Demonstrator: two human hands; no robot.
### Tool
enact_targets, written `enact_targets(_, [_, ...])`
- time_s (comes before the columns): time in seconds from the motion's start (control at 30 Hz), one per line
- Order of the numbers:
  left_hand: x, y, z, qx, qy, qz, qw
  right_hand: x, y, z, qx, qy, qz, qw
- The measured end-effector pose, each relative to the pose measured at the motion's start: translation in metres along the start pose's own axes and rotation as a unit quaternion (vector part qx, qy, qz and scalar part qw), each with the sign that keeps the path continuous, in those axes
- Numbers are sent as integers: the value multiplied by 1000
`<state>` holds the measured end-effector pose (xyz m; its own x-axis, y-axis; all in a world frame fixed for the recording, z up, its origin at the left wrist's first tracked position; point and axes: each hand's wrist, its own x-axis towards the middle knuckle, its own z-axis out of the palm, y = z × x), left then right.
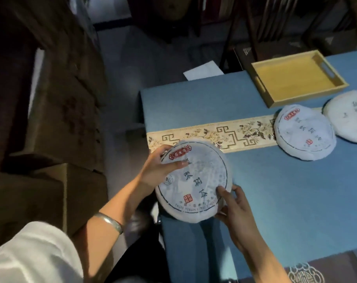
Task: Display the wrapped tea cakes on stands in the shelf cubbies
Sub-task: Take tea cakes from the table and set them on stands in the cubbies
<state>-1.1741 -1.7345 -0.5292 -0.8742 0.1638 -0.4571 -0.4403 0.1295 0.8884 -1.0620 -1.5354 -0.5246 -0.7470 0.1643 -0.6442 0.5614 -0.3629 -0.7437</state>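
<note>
A round tea cake [202,178] in white paper with a red seal and dark printed characters is held between both hands at the near left corner of the blue table [275,190]. My left hand [159,170] grips its upper left rim, thumb across the face. My right hand [234,209] grips its lower right rim. Two more wrapped tea cakes lie flat on the table at the right, one [305,132] with a red seal and one [348,116] partly cut off by the frame edge. No stand or shelf cubby shows clearly.
A shallow wooden tray [295,78] with handle slots sits at the table's far side. A cream patterned runner [214,137] crosses the blue cloth. Brown cardboard boxes [67,119] stand stacked on the left. A white sheet [203,70] lies beyond the table. Dark furniture fills the background.
</note>
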Motion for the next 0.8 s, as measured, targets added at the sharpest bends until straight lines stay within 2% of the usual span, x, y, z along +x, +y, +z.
enact_targets(0.2, [-59, 29, -103, -49, 94, 38, 994, -16, -30, 107, -115, -175, -59, 976])
enact_targets(0.4, [-134, 48, -228, -62, 172, 80, 980, -44, -28, 238, -144, -281, -42, 948])
enact_targets(0.57, [-221, 36, -349, -105, 235, 71, 964, -95, 8, 364, -171, -398, -10, 901])
enact_targets(0.67, [-291, 23, -410, -131, 310, 86, 938, -136, 44, 437, -191, -472, -9, 860])
enact_targets(0.8, [-394, -1, -465, -179, 444, 98, 872, -199, 91, 522, -202, -560, 2, 803])
